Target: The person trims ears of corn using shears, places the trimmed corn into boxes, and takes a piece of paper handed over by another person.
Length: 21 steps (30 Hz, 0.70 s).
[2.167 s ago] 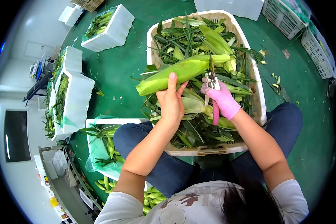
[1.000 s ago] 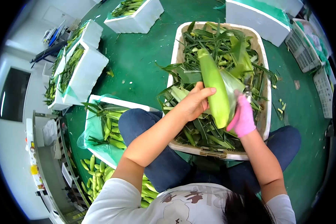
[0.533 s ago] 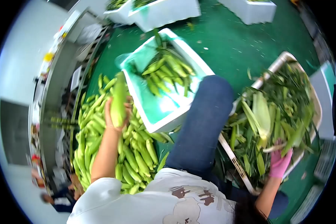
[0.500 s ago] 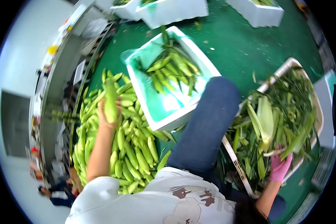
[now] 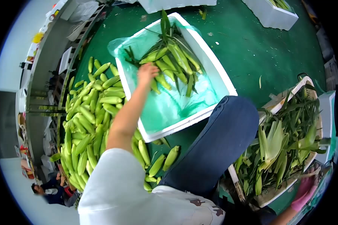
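Note:
My bare left hand (image 5: pixel 147 71) reaches into a white foam box (image 5: pixel 219 73) lined with green plastic film. Its curled fingers close on an ear of corn at the left end of the green, husked ears (image 5: pixel 172 62) there; part of that ear is hidden behind the hand. Far to the right, my right hand (image 5: pixel 306 189) wears a pink glove and is at the outer edge of a pale crate (image 5: pixel 236 183) heaped with stripped corn husks and leaves (image 5: pixel 272 148). A narrow pale piece shows at its closed fingers, its kind unclear.
A large heap of green corn ears (image 5: pixel 88 123) lies on the green floor to the left, beside shelving (image 5: pixel 45 78). My bent knee (image 5: pixel 233 120) stands between box and crate. More foam boxes (image 5: pixel 272 15) stand at the back. A seated person (image 5: pixel 52 191) is at lower left.
My left hand has gone from holding a corn ear over the heap to the ears inside the box. My gloved right hand has moved right, from the husks to beyond the crate's edge.

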Tool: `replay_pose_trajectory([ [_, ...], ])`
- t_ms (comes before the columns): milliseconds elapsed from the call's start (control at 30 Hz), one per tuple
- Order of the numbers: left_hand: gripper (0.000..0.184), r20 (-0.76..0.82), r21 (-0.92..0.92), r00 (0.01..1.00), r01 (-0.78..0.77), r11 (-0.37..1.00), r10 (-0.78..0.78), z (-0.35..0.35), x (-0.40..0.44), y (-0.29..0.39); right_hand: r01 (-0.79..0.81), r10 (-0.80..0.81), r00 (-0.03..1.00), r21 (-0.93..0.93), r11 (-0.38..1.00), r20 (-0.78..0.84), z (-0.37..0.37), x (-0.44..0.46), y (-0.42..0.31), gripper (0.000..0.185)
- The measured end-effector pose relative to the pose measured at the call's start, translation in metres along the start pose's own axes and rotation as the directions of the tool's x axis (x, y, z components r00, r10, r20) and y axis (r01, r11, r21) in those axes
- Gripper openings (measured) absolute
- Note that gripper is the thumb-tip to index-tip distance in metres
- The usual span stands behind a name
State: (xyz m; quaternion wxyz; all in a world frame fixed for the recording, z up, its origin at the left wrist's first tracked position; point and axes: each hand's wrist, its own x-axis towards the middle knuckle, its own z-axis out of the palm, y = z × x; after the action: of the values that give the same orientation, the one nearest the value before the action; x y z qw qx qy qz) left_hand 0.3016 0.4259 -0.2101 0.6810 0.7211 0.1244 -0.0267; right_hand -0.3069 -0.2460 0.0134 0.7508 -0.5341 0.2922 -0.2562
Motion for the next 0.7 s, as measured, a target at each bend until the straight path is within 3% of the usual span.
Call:
replay_pose_trajectory([
  [33, 0.043, -0.04, 0.015, 0.995, 0.096, 0.995, -0.096, 0.048, 0.029, -0.046, -0.074, 0.069, 0.99, -0.039, 0.996, -0.123, 0.0, -0.004, -0.014, 0.061],
  [67, 0.054, -0.194, 0.209, 0.98, 0.079, 0.975, -0.038, 0.084, 0.086, -0.118, -0.11, 0.096, 0.986, -0.095, 0.989, -0.139, 0.012, -0.016, -0.023, 0.069],
  [100, 0.067, -0.299, 0.379, 0.954, 0.137, 0.915, -0.018, 0.132, 0.059, -0.074, -0.149, 0.137, 0.987, -0.175, 0.973, -0.081, 0.034, -0.033, -0.028, 0.077],
  [133, 0.071, -0.26, 0.388, 0.963, 0.04, 0.921, 0.068, 0.152, 0.093, -0.105, -0.188, 0.192, 0.981, -0.255, 0.948, -0.01, 0.063, -0.049, -0.032, 0.085],
  [167, 0.075, -0.372, 0.327, 0.924, 0.036, 0.944, 0.093, 0.177, 0.11, -0.116, -0.219, 0.243, 0.969, -0.3, 0.929, 0.047, 0.088, -0.063, -0.035, 0.093],
  [233, 0.086, -0.458, 0.553, 0.884, 0.368, 0.747, -0.096, 0.203, 0.095, -0.068, -0.333, 0.31, 0.943, -0.325, 0.885, -0.122, 0.072, -0.084, -0.028, 0.085],
  [300, 0.092, -0.364, 0.584, 0.912, 0.383, 0.716, -0.191, 0.185, 0.119, -0.085, -0.42, 0.339, 0.894, -0.286, 0.861, -0.293, 0.044, -0.101, -0.013, 0.077],
  [333, 0.082, -0.266, 0.629, 0.947, 0.312, 0.712, -0.18, 0.172, 0.134, -0.096, -0.442, 0.34, 0.869, -0.258, 0.859, -0.359, 0.029, -0.107, -0.005, 0.074],
  [367, 0.068, -0.094, 0.496, 0.973, 0.229, 0.837, -0.211, 0.157, 0.143, -0.109, -0.453, 0.339, 0.845, -0.217, 0.865, -0.413, 0.018, -0.111, 0.008, 0.07],
  [400, 0.062, -0.067, 0.377, 0.919, 0.383, 0.843, -0.388, 0.154, 0.144, -0.107, -0.441, 0.322, 0.831, -0.183, 0.879, -0.454, 0.01, -0.11, 0.024, 0.066],
  [433, 0.058, 0.052, 0.142, 0.877, 0.468, 0.873, -0.478, 0.152, 0.128, -0.097, -0.325, 0.199, 0.804, -0.135, 0.936, -0.56, 0.024, -0.097, 0.046, 0.071],
  [467, 0.055, 0.17, -0.078, 0.813, 0.575, 0.815, -0.557, 0.151, 0.111, -0.085, -0.306, 0.242, 0.906, -0.14, 0.942, -0.348, 0.035, -0.087, 0.048, 0.07],
  [500, 0.053, 0.355, -0.391, 0.8, 0.598, 0.7, -0.484, 0.155, 0.077, -0.065, -0.285, 0.248, 0.942, -0.148, 0.947, -0.225, 0.052, -0.078, 0.05, 0.069],
  [533, 0.053, 0.481, -0.444, 0.8, 0.575, 0.687, -0.359, 0.157, 0.042, -0.041, -0.262, 0.249, 0.963, -0.151, 0.953, -0.099, 0.07, -0.069, 0.052, 0.068],
  [567, 0.054, 0.59, -0.492, 0.777, 0.561, 0.666, -0.219, 0.162, 0.008, -0.014, -0.249, 0.238, 0.967, -0.161, 0.955, -0.087, 0.099, -0.063, 0.055, 0.067],
  [600, 0.055, 0.588, -0.576, 0.797, 0.53, 0.622, -0.134, 0.172, -0.024, 0.02, -0.177, 0.153, 0.974, -0.139, 0.974, -0.166, 0.141, -0.059, 0.059, 0.064],
  [633, 0.055, 0.577, -0.656, 0.816, 0.497, 0.568, -0.048, 0.183, -0.055, 0.056, -0.208, 0.191, 0.963, -0.072, 0.976, -0.191, 0.172, -0.057, 0.055, 0.065],
  [700, 0.055, 0.608, -0.746, 0.785, 0.516, 0.422, 0.117, 0.194, -0.064, 0.087, -0.185, 0.178, 0.982, -0.156, 0.97, -0.059, 0.175, -0.049, 0.057, 0.066],
])
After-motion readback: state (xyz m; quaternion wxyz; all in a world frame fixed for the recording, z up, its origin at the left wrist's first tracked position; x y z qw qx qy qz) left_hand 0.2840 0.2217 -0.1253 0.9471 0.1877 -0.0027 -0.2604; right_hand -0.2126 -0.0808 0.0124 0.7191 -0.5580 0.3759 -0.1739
